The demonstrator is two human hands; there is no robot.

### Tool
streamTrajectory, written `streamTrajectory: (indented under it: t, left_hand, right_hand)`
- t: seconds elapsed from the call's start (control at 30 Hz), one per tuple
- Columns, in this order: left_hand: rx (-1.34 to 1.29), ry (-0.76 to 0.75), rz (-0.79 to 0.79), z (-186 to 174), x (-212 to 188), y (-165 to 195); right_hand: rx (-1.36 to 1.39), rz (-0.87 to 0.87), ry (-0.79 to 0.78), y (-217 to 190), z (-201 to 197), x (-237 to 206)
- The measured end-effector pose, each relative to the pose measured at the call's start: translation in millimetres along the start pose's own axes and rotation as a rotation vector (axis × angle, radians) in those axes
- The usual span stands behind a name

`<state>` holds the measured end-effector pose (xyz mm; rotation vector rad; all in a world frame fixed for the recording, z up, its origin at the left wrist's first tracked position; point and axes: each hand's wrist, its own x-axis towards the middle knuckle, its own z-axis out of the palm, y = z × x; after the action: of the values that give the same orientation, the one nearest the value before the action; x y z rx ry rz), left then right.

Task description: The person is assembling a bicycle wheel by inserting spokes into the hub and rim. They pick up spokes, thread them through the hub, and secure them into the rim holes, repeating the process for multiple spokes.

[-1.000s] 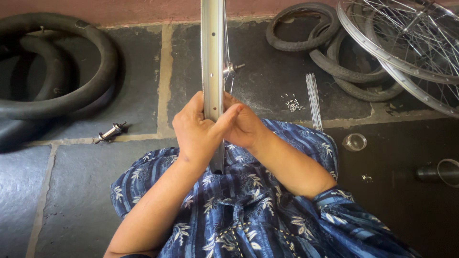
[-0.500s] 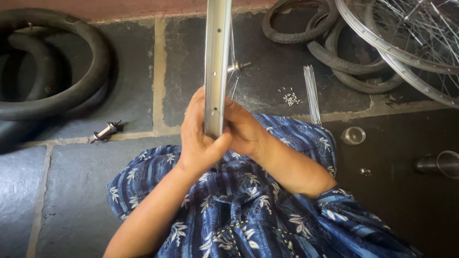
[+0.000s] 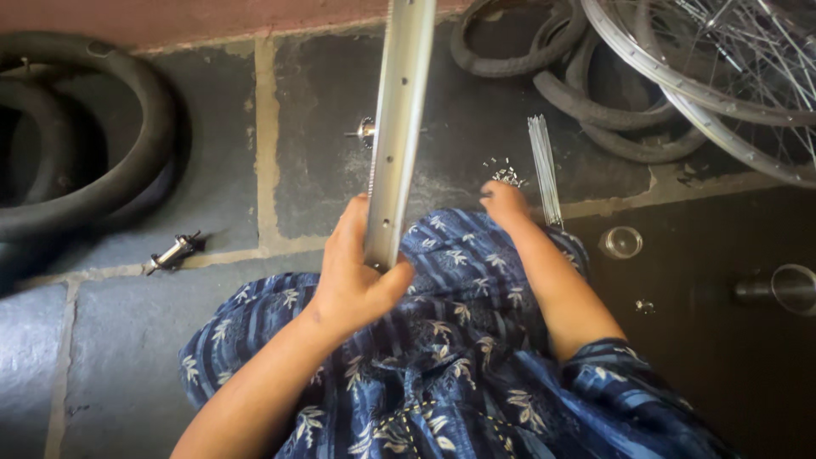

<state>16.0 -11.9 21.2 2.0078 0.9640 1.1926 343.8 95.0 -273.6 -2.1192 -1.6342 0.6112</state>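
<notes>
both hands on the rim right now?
No: only the left hand grips the silver rim; the right hand is off it, reaching toward the small metal bits on the floor.

Bare slate floor [image 3: 212,161] open at ten o'clock, between upright rim [image 3: 398,127] and black tyres [image 3: 93,161]. Spoke bundle [image 3: 542,166], loose nipples [image 3: 506,174] crowd one o'clock; spoked wheels [image 3: 722,68] block two o'clock.

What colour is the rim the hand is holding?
Silver, shiny metal. The rim stands upright in the left hand, best seen in the head view.
</notes>
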Motion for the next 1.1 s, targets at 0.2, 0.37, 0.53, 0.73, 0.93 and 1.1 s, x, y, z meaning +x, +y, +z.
streamTrajectory:
  t: [0.2,0.37,0.53,0.73,0.93,1.1]
  left_hand:
    - [-0.070,0.008,-0.124,-9.2,13.6,7.0]
    - [-0.125,-0.011,-0.255,-10.0,24.7,10.8]
    - [-0.080,-0.008,-0.225,-9.1,31.8,11.2]
    - [-0.108,-0.007,-0.188,-5.9,32.3,11.0]
    - [-0.077,0.013,-0.172,-7.0,30.5,8.0]
    - [-0.085,0.067,-0.152,-8.4,34.2,2.4]
  right_hand:
    - [-0.228,0.049,0.023,41.2,18.6,32.0]
    - [-0.399,-0.377,0.249,25.3,30.3,49.2]
    - [-0.446,-0.388,0.196,16.6,33.4,59.2]
    - [-0.671,-0.215,0.107,18.5,35.0,60.9]
    - [-0.595,-0.209,0.292,17.5,32.2,56.1]
    - [-0.055,-0.311,0.549,-9.4,16.8,39.3]
